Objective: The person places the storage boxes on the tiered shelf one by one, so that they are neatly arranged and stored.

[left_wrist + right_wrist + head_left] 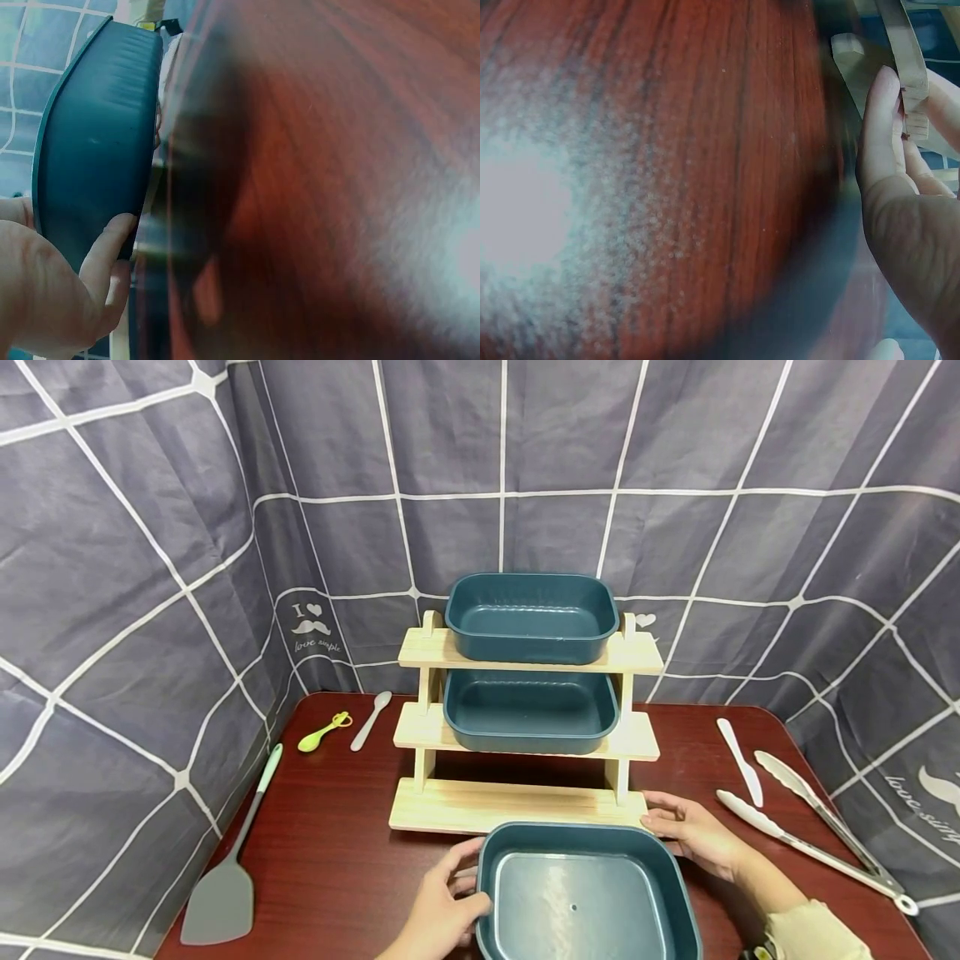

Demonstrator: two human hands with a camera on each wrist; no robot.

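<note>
A dark teal tray (pixel 585 902) sits on the red-brown table (pixel 337 860) at the near edge, in front of a three-tier wooden rack (pixel 517 806). My left hand (pixel 442 906) grips the tray's left rim, thumb on top; in the left wrist view the left hand (pixel 52 292) has its thumb against the tray's wall (pixel 94 165). My right hand (pixel 693 835) lies with straight fingers at the tray's far right corner. In the right wrist view, that right hand (pixel 907 225) touches the rack's wood (pixel 904 52). Two matching trays fill the top shelf (pixel 532 614) and the middle shelf (pixel 528 710).
A grey spatula (pixel 225 877), a green spoon (pixel 324 731) and a white spoon (pixel 371 720) lie left of the rack. A white knife (pixel 740 760) and metal tongs (pixel 817 827) lie to the right. Checked grey cloth hangs behind and at both sides.
</note>
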